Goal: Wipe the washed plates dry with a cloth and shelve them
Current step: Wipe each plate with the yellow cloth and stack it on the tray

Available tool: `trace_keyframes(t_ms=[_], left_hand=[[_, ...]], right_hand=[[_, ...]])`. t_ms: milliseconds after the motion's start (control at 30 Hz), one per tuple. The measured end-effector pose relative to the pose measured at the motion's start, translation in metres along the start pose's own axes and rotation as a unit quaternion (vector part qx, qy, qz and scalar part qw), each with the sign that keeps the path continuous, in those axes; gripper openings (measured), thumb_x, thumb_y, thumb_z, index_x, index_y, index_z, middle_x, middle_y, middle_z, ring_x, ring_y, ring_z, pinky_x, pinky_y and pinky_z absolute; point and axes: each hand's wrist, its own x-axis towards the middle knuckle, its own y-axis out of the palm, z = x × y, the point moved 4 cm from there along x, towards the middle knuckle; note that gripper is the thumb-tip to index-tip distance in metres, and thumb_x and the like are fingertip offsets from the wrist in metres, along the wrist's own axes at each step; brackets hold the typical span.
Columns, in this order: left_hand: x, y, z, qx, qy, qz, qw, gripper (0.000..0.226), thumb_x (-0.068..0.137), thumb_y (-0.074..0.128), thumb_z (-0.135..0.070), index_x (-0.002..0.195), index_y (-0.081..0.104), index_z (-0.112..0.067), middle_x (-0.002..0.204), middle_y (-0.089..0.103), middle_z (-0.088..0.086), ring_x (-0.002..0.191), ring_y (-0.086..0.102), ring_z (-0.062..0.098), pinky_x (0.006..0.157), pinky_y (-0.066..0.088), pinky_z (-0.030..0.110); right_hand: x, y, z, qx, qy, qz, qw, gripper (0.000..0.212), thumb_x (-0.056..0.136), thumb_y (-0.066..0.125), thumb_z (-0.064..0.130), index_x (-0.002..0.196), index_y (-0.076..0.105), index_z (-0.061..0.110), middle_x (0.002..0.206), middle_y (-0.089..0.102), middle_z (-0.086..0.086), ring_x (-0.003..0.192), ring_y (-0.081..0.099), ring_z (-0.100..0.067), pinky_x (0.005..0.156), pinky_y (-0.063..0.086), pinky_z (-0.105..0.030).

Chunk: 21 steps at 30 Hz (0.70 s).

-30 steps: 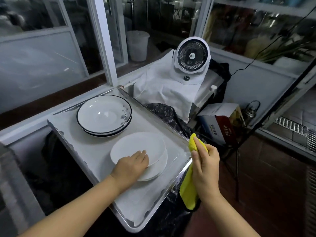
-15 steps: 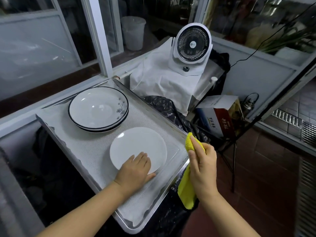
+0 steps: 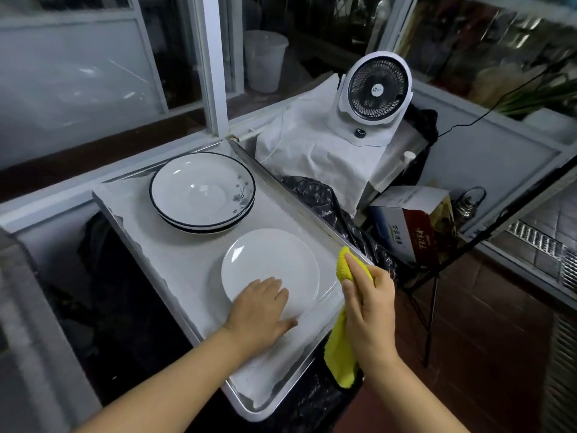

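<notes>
A plain white plate (image 3: 271,264) lies flat on the metal tray (image 3: 175,264), near its right side. My left hand (image 3: 260,307) rests flat on the plate's near edge, fingers straight. Just right of the tray's rim, my right hand (image 3: 368,304) grips a yellow cloth (image 3: 342,354), which hangs down below the fist. Farther back on the tray sits a stack of dark-rimmed bowls-like plates (image 3: 203,192) with a small flower print.
A white fan (image 3: 373,95) stands on a white-covered stand behind the tray. Black plastic sheeting (image 3: 315,198) lies under the tray's right edge. A cardboard box (image 3: 409,223) and a kettle (image 3: 468,204) sit to the right. Window frames run along the back.
The white plates under my left hand went from a shifted, overlapping pair to one neat stack. My view moved slightly closer; my right hand kept holding the cloth.
</notes>
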Motion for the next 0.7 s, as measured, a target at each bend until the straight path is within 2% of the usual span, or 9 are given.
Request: trace_keyframes(t_ms=[33, 100, 200, 267, 333, 433, 567, 633, 700], left_hand=[[-0.005, -0.009, 0.003, -0.004, -0.008, -0.013, 1.000, 0.060, 0.075, 0.039, -0.058, 0.087, 0.075, -0.012, 0.097, 0.072, 0.007, 0.091, 0.070, 0.023, 0.088, 0.044, 0.033], [-0.020, -0.031, 0.014, -0.011, -0.040, -0.041, 0.998, 0.049, 0.073, 0.045, -0.054, 0.084, 0.075, -0.016, 0.093, 0.073, 0.004, 0.085, 0.070, 0.020, 0.075, 0.053, 0.028], [-0.056, -0.071, 0.038, -0.021, -0.104, -0.093, 0.990, 0.031, 0.073, 0.051, -0.040, 0.077, 0.070, -0.016, 0.078, 0.068, 0.000, 0.068, 0.066, 0.021, 0.059, 0.052, 0.028], [-0.089, -0.100, 0.059, 0.007, -0.159, -0.127, 0.979, 0.025, 0.075, 0.051, -0.034, 0.071, 0.068, -0.016, 0.068, 0.062, 0.000, 0.060, 0.061, 0.021, 0.052, 0.048, 0.030], [-0.127, -0.128, 0.080, 0.039, -0.215, -0.142, 0.965, 0.026, 0.078, 0.049, -0.032, 0.074, 0.069, -0.016, 0.068, 0.062, 0.000, 0.060, 0.061, 0.020, 0.050, 0.048, 0.031], [-0.195, -0.162, 0.114, 0.066, -0.311, -0.140, 0.938, 0.029, 0.080, 0.047, -0.033, 0.079, 0.071, -0.016, 0.071, 0.065, -0.002, 0.061, 0.062, 0.018, 0.045, 0.046, 0.029], [-0.301, -0.183, 0.157, 0.078, -0.425, -0.114, 0.895, 0.017, 0.073, 0.058, -0.026, 0.075, 0.071, -0.016, 0.071, 0.066, -0.002, 0.059, 0.063, 0.022, 0.040, 0.043, 0.026], [-0.361, -0.185, 0.177, 0.076, -0.490, -0.086, 0.864, 0.009, 0.070, 0.069, -0.022, 0.075, 0.072, -0.016, 0.071, 0.067, -0.001, 0.057, 0.064, 0.024, 0.038, 0.043, 0.027], [-0.424, -0.175, 0.196, 0.056, -0.559, -0.033, 0.827, 0.018, 0.061, 0.083, -0.017, 0.075, 0.072, -0.016, 0.069, 0.067, -0.001, 0.055, 0.064, 0.024, 0.038, 0.042, 0.025]], right_hand=[[0.001, 0.002, 0.007, 0.000, -0.012, 0.005, 1.000, 0.044, 0.094, 0.040, 0.041, 0.135, 0.050, 0.029, 0.108, 0.044, 0.003, 0.099, 0.038, -0.008, 0.092, 0.022, -0.002], [0.005, 0.010, 0.024, 0.011, -0.039, 0.018, 0.999, 0.044, 0.095, 0.041, 0.039, 0.135, 0.052, 0.025, 0.107, 0.046, 0.001, 0.098, 0.039, -0.011, 0.091, 0.022, -0.003], [0.009, 0.028, 0.065, 0.037, -0.092, 0.039, 0.994, 0.043, 0.094, 0.043, 0.039, 0.135, 0.051, 0.027, 0.109, 0.042, 0.007, 0.099, 0.040, -0.013, 0.090, 0.025, -0.009], [0.009, 0.047, 0.101, 0.054, -0.133, 0.055, 0.988, 0.041, 0.093, 0.045, 0.036, 0.133, 0.051, 0.029, 0.108, 0.038, 0.013, 0.099, 0.041, -0.015, 0.088, 0.032, -0.020], [0.005, 0.071, 0.139, 0.064, -0.173, 0.082, 0.979, 0.040, 0.093, 0.046, 0.034, 0.132, 0.051, 0.029, 0.108, 0.045, 0.004, 0.097, 0.046, -0.024, 0.082, 0.039, -0.031], [-0.013, 0.111, 0.200, 0.089, -0.219, 0.132, 0.963, 0.040, 0.092, 0.047, 0.035, 0.131, 0.053, 0.029, 0.110, 0.051, -0.009, 0.097, 0.051, -0.031, 0.082, 0.040, -0.033], [-0.062, 0.166, 0.285, 0.114, -0.292, 0.187, 0.931, 0.039, 0.092, 0.046, 0.038, 0.130, 0.054, 0.030, 0.110, 0.051, -0.006, 0.095, 0.051, -0.029, 0.080, 0.040, -0.032], [-0.095, 0.196, 0.325, 0.128, -0.318, 0.212, 0.915, 0.037, 0.094, 0.045, 0.039, 0.130, 0.050, 0.033, 0.112, 0.050, -0.005, 0.094, 0.049, -0.026, 0.079, 0.043, -0.032], [-0.131, 0.227, 0.361, 0.139, -0.340, 0.238, 0.899, 0.036, 0.095, 0.046, 0.038, 0.130, 0.049, 0.035, 0.111, 0.047, -0.001, 0.093, 0.046, -0.021, 0.078, 0.044, -0.031]])
